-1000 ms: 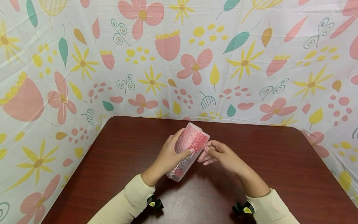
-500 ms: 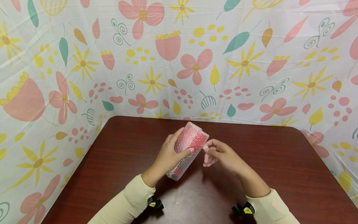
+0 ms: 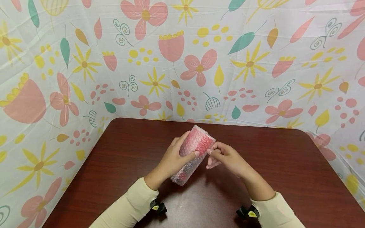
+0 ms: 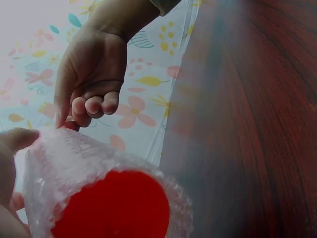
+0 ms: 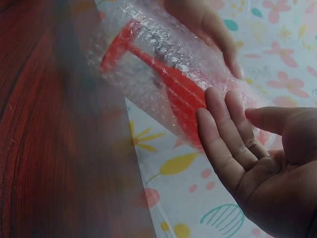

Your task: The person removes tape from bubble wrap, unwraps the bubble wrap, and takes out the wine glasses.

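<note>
A red stemmed goblet (image 5: 181, 91) lies inside a roll of clear bubble wrap (image 3: 199, 141), held tilted above the table. My left hand (image 3: 171, 160) grips the bundle from its left side, thumb across the front. The goblet's round red foot (image 4: 116, 208) faces the left wrist camera through the wrap's end. On the other side, my right hand (image 3: 229, 160) pinches the edge of the wrap between thumb and forefinger, near its upper end. The other right fingers (image 5: 223, 144) are loosely bent beside the bundle.
The dark red-brown wooden table (image 3: 128, 145) lies beneath both hands. A white cloth (image 3: 182, 79) printed with flowers and leaves stands behind it and along the sides. Each wrist carries a small black camera (image 3: 159, 207) on a strap.
My right thumb and forefinger have shifted slightly along the wrap's edge, and the other right fingers have drawn in. The bundle has moved a little to the right; my left grip stays.
</note>
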The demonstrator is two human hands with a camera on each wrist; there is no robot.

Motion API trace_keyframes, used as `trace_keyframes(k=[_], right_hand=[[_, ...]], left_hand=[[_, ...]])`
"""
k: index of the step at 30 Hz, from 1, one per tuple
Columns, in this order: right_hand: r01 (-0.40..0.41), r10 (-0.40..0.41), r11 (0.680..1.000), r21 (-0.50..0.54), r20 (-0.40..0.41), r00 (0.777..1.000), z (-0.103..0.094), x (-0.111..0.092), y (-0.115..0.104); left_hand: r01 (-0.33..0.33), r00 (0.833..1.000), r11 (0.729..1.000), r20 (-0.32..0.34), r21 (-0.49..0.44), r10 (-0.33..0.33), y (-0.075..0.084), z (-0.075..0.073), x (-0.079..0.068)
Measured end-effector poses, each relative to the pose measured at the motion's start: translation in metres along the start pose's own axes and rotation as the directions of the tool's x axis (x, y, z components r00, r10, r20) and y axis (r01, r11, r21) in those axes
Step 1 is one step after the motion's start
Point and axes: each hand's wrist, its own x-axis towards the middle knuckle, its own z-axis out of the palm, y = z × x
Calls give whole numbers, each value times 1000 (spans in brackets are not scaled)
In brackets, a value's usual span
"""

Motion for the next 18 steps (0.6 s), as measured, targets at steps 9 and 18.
trace_keyframes(k=[9,18], right_hand=[[-3,3,1000,-2,15,1000,0,0,0],[-3,3,1000,-21,29,1000,0,1,0]], left_hand=[[8,1000,1000,-14,-14,-8,2,-2,-1],[49,998,998,28,-44,-47,3,-3,0]])
